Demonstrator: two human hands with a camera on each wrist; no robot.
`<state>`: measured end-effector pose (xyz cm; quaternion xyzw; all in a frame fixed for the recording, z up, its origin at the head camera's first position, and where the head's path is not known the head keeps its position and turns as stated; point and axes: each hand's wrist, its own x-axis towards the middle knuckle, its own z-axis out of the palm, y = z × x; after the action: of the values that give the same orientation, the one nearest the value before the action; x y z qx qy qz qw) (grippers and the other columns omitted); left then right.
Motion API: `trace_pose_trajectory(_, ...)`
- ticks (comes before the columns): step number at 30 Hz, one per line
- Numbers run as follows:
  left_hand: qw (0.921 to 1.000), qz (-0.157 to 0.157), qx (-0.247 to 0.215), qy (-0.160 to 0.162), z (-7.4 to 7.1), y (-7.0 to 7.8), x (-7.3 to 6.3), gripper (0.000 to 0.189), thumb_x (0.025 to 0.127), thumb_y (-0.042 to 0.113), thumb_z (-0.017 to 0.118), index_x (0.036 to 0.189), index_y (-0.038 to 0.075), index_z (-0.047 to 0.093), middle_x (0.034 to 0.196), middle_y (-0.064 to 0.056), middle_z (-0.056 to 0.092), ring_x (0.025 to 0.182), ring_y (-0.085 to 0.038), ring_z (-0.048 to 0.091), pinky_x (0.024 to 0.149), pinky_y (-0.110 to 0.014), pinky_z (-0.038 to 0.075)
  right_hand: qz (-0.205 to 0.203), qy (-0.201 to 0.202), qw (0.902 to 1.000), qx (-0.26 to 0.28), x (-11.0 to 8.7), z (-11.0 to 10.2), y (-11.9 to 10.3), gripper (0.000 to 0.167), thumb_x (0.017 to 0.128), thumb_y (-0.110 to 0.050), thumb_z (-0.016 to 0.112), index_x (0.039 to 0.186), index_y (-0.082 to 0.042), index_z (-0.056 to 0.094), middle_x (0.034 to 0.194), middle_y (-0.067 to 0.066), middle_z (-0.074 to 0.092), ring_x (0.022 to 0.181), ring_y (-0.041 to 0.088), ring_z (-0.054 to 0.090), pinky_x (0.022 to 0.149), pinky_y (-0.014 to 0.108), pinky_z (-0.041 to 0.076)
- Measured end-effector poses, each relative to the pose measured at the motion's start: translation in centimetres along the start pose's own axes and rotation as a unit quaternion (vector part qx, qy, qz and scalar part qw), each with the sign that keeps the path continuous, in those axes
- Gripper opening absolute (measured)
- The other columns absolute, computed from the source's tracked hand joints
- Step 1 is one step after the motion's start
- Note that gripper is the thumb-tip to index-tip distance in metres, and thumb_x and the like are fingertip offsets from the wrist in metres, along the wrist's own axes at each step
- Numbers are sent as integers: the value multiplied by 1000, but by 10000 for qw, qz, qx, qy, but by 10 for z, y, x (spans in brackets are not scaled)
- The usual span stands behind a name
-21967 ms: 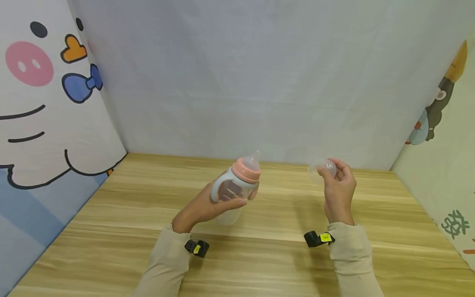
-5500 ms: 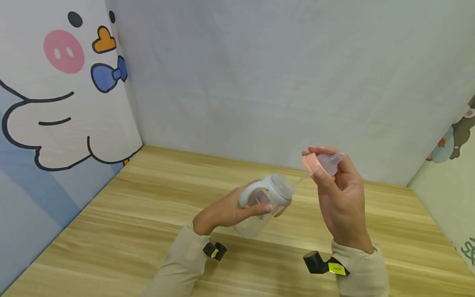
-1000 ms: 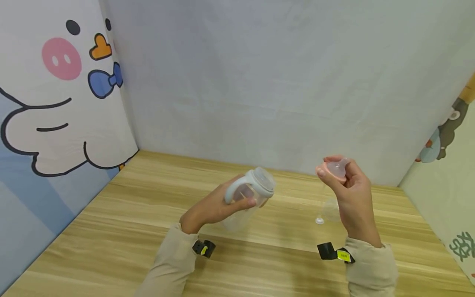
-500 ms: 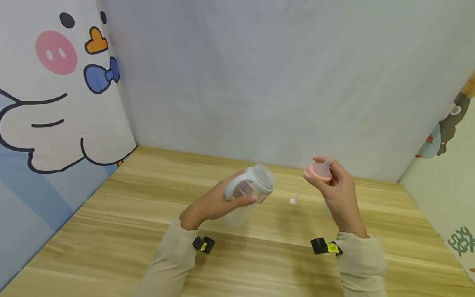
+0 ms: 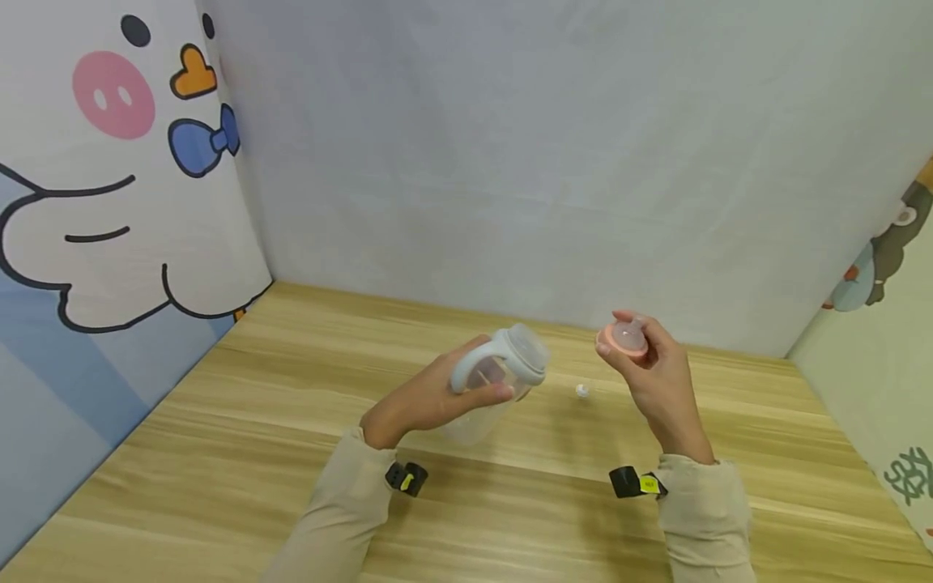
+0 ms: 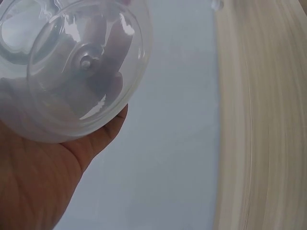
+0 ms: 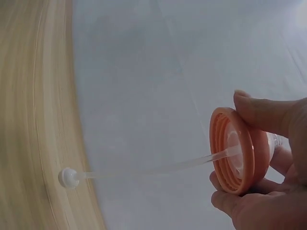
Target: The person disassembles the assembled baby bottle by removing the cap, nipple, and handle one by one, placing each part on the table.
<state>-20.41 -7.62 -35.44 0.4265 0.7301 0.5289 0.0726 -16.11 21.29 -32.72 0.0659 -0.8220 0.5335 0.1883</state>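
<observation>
My left hand (image 5: 437,397) grips a clear baby bottle (image 5: 466,427) with a pale grey handle (image 5: 470,364); its uncovered neck tilts up to the right. The left wrist view looks at the bottle's round base (image 6: 62,103), held above the table. Off to the right, my right hand (image 5: 663,393) pinches a pink collar (image 7: 259,151) with a clear nipple (image 5: 627,334) in it. From the collar's threaded underside a thin straw (image 7: 158,170) hangs down, ending in a small white weight (image 7: 69,178). The collar and the bottle are apart.
A wood-grain table (image 5: 240,486) lies beneath both hands. Behind it rises a plain pale cloth wall (image 5: 510,162). Cartoon-printed panels stand at the left (image 5: 109,202) and right (image 5: 875,389).
The nipple collar, on the bottle 22 seconds ago, is now off, its straw fully out of the neck. Over the last second my right hand has moved left with it; the bottle stays nearly still.
</observation>
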Motion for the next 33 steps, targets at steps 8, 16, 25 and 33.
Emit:
trace_pose_trajectory(8, 10000, -44, -7, -21, 1, 1, 0, 51, 97, 48, 64, 136, 18, 52, 109, -9, 66, 97, -16, 65, 80, -33, 58, -23, -59, 10000, -4, 2, 6, 3, 47, 97, -16, 68, 140, -6, 53, 142, 9, 52, 115, 1, 56, 89, 7, 48)
trace_pose_trajectory(16, 9999, -95, 46, -94, 2, 1, 2, 47, 98, 45, 64, 137, 21, 51, 110, -6, 67, 98, -15, 66, 81, -32, 58, 26, 231, 9997, -54, 1, 5, 6, 47, 95, -17, 72, 138, -10, 57, 133, 10, 56, 108, 3, 59, 85, 9, 50)
trace_pose_trajectory(25, 9998, -118, 81, -142, 1, 1, 1, 49, 98, 48, 63, 136, 20, 51, 110, -7, 67, 97, -15, 66, 80, -31, 59, 62, 540, 9981, -280, 3, 12, 11, 47, 92, -20, 75, 137, -15, 60, 141, 8, 58, 123, 2, 54, 94, 13, 44)
trace_pose_trajectory(33, 9998, -133, 84, -142, 0, 2, 0, 53, 97, 52, 62, 139, 22, 49, 110, -6, 66, 96, -15, 66, 79, -31, 59, 214, 558, 9979, -265, 2, 14, 12, 51, 93, -18, 73, 141, -14, 56, 138, 8, 59, 120, 3, 54, 92, 9, 43)
